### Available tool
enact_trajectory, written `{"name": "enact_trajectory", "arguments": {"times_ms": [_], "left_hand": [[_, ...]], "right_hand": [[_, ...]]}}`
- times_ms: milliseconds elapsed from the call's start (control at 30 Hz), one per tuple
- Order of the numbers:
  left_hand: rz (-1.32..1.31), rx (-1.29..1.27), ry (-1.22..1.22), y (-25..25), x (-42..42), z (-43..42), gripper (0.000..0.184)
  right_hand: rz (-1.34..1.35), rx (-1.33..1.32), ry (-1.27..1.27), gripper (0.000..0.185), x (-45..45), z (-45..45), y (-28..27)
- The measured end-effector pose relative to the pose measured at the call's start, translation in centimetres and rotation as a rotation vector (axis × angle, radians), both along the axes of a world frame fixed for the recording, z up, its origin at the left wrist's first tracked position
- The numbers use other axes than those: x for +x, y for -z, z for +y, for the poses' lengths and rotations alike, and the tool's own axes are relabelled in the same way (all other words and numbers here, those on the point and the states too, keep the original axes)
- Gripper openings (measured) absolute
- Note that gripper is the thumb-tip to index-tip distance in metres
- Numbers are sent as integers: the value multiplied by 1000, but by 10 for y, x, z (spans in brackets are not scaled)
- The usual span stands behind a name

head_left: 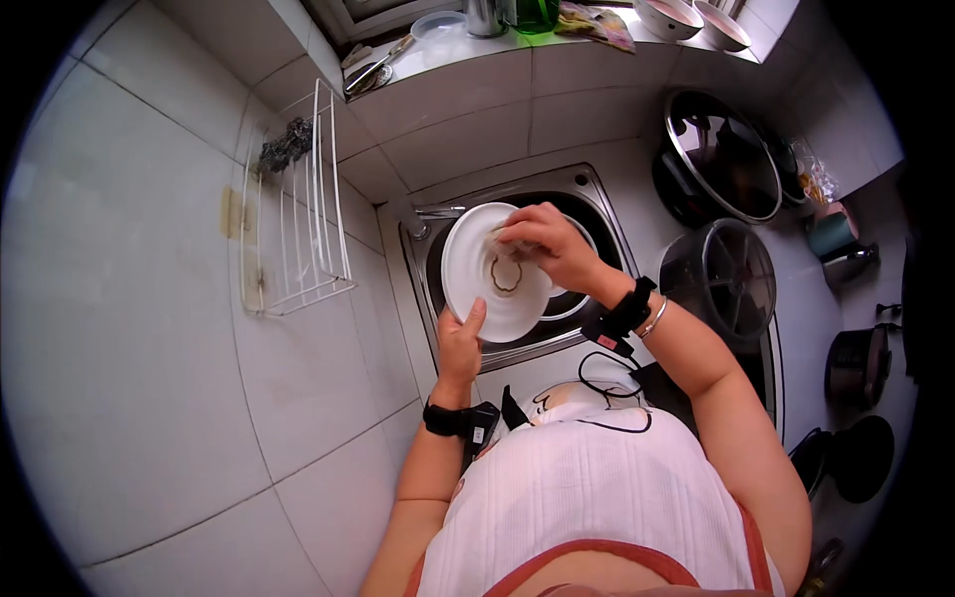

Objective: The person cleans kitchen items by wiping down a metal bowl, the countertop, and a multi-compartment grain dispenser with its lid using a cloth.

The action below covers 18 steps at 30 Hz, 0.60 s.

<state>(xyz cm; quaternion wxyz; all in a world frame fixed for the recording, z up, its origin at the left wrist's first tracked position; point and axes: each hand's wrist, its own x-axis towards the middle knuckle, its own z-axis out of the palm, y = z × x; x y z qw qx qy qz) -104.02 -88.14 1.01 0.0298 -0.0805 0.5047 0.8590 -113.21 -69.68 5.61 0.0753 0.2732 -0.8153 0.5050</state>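
My left hand grips the lower-left rim of a white plate, thumb on top and fingers underneath. The plate is tilted above the sink, and a thin brownish ring shows near its middle. Over the plate's upper right, my right hand is closed with its fingertips against the surface. A pale, crumpled scrap shows under those fingers, too blurred to name. Behind the plate, partly hidden, another white dish sits in the sink. The faucet is at the sink's left corner.
A wire rack holding a steel wool scourer hangs on the left wall. Right of the sink stand a lidded black pot and a clear round container. Bowls and a green bottle line the windowsill.
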Motion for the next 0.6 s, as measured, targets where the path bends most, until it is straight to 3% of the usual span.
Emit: {"name": "enact_trajectory", "arguments": {"times_ms": [67, 233, 267, 333, 400, 467, 533, 600], "left_hand": [[-15, 21, 39, -1, 0, 1, 28], [39, -71, -6, 4, 3, 2, 30], [39, -73, -7, 0, 1, -1, 30], [260, -430, -42, -17, -5, -10, 28], [258, -415, -58, -34, -13, -6, 26], [302, -362, -127, -38, -19, -1, 26], [278, -288, -132, -29, -20, 0, 27], [191, -290, -144, -18, -18, 1, 27]], "right_hand": [[151, 208, -185, 40, 2, -6, -7], [118, 258, -108, 37, 3, -2, 7], [-2, 295, -32, 31, 3, 4, 17], [-122, 332, 44, 26, 8, 8, 38], [-219, 153, 46, 22, 19, 7, 61], [-241, 142, 99, 24, 13, 7, 59], [-228, -35, 410, 24, 4, 11, 51], [-142, -56, 472, 23, 0, 14, 24]]}}
